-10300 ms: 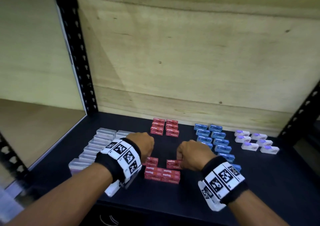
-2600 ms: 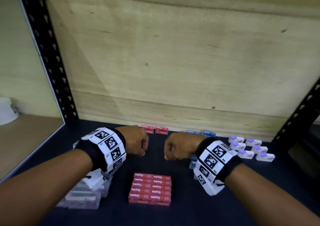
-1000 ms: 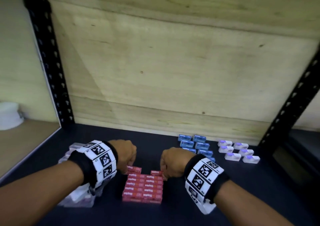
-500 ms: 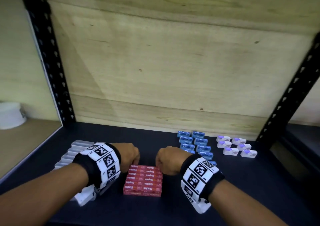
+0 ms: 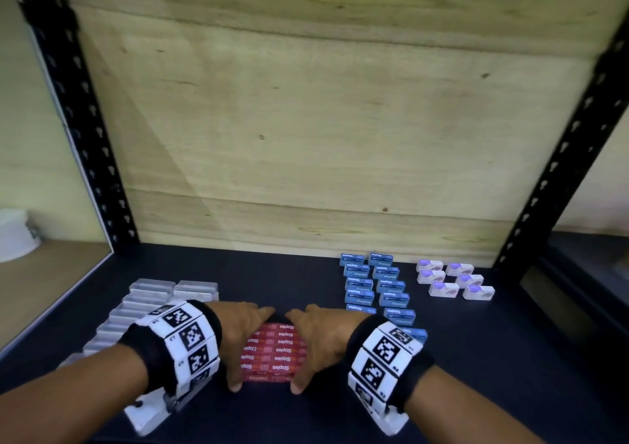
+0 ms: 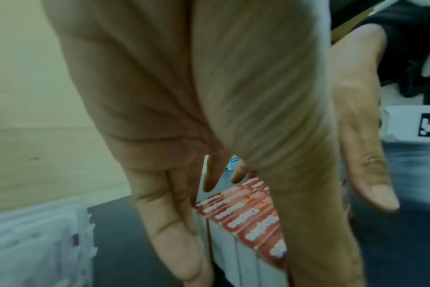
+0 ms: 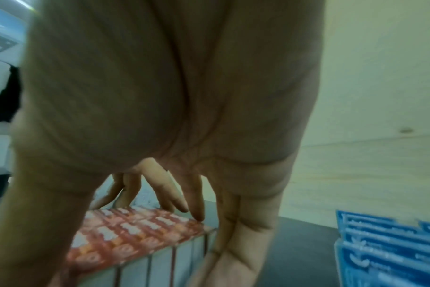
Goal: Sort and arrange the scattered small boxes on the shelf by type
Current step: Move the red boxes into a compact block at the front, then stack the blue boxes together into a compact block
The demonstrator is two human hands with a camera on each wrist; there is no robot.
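A block of red staple boxes [image 5: 272, 348] lies on the dark shelf [image 5: 476, 358] near its front edge, several rows pushed tight together. My left hand [image 5: 245, 334] presses straight fingers along the block's left side, thumb at its near left corner. My right hand [image 5: 320, 334] mirrors it on the right side. Both sets of fingertips nearly meet behind the block. In the left wrist view my left hand [image 6: 209, 97] stretches flat beside the red boxes [image 6: 248, 219]. In the right wrist view my right hand [image 7: 172, 87] reaches past the red boxes [image 7: 135, 233].
Clear plastic boxes [image 5: 143, 300] sit in two rows at the left. Blue boxes [image 5: 377, 287] form two columns right of centre, close to my right wrist. White boxes with purple tops [image 5: 452, 280] lie farther right. A plywood back wall [image 5: 323, 137] and black posts [image 5: 78, 120] bound the shelf.
Both hands, fists at the block's far end half a second ago, have opened and now flank the red block. The separate red groups seen earlier now form one block.
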